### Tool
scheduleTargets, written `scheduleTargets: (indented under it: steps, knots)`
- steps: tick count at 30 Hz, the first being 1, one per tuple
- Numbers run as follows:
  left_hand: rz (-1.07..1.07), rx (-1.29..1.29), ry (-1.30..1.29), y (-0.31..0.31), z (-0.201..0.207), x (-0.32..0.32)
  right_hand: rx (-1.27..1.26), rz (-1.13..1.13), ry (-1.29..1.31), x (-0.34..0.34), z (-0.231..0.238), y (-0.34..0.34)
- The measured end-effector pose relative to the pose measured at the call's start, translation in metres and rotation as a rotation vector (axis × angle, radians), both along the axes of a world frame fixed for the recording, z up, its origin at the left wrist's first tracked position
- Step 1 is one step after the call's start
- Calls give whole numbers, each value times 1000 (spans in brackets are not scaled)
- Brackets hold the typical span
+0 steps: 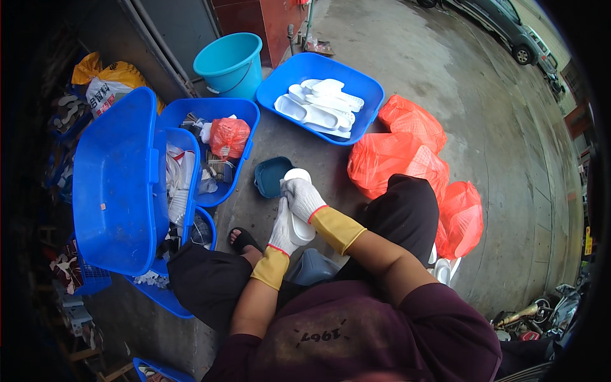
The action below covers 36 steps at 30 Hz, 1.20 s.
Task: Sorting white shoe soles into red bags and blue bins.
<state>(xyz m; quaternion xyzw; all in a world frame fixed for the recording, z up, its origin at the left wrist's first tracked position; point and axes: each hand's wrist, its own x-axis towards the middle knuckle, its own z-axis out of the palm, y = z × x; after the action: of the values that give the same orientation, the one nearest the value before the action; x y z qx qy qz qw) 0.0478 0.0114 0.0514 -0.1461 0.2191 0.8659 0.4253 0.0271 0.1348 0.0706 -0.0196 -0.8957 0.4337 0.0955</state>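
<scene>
Both my hands, in white knit gloves with yellow cuffs, hold one white shoe sole in front of my lap. My left hand grips its left side, nearer to me. Farther up, my right hand is closed over its upper middle, hiding much of it. One rounded end shows beyond my fingers, the other below them. Just left of the sole's far end sits a small dark teal basin on the ground. A blue tub beyond holds several similar white soles.
Tied red plastic bags stand to my right, with more white soles near them. Blue tubs crowd my left, some holding scraps and a red bag. A turquoise bucket stands ahead. A grey container is between my legs.
</scene>
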Motion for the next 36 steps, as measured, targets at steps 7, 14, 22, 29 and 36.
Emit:
scheduleTargets:
  steps: [7, 14, 22, 29, 36]
  knots:
    - [-113, -205, 214, 16, -13, 9, 222, -21, -160, -43, -29, 50]
    - [167, -278, 10, -2, -28, -8, 111, 206, -342, 39, -6, -2]
    - [-8, 181, 15, -17, -26, -21, -175, 17, -92, 37, 28, -19]
    - [-85, -194, 50, 21, 15, 22, 11, -137, -50, -27, -4, 51]
    - [-138, -223, 230, 14, 4, 9, 76, 28, -460, 9, -10, 52]
